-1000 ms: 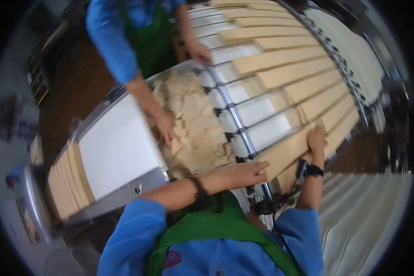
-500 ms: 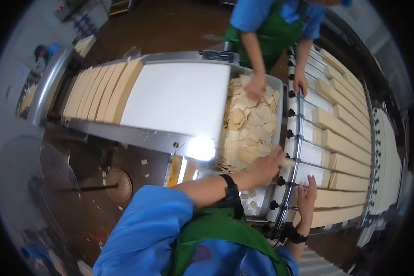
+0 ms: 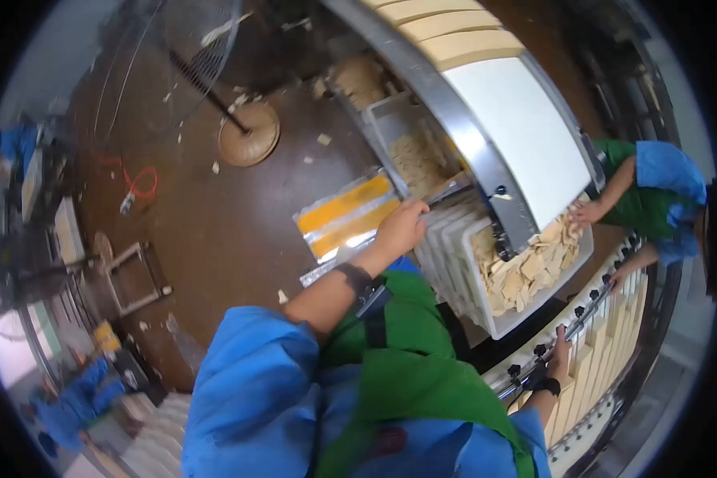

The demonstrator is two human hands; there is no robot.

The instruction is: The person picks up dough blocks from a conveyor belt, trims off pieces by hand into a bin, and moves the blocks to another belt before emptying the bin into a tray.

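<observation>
My left hand (image 3: pixel 402 228) is closed, beside the stacked white crates (image 3: pixel 454 251) under the conveyor's end. What its fingers hold, if anything, is hidden. My right hand (image 3: pixel 560 357) is at the metal rail (image 3: pixel 588 315) with black knobs, its fingers curled around it. Beyond that rail, long pale slabs (image 3: pixel 613 342) lie in rows. Between my hands and the co-worker stands a white bin (image 3: pixel 498 323) full of thin, pale, flat pieces (image 3: pixel 530 275). A co-worker's hand (image 3: pixel 588 212) is on those pieces; their other hand (image 3: pixel 618 277) is at the rail.
A white conveyor belt (image 3: pixel 518 119) with a metal side frame (image 3: pixel 474 135) carries pale slabs (image 3: pixel 462 28). Another crate of pieces (image 3: pixel 414 159) stands beneath it. On the floor are a yellow-striped plate (image 3: pixel 346 215), a fan's round base (image 3: pixel 249 137), an orange cord (image 3: pixel 139 182) and scattered scraps.
My view has swung left and down. My left hand has moved from over the bin of pieces to beside the stacked crates. My right hand stays at the rail.
</observation>
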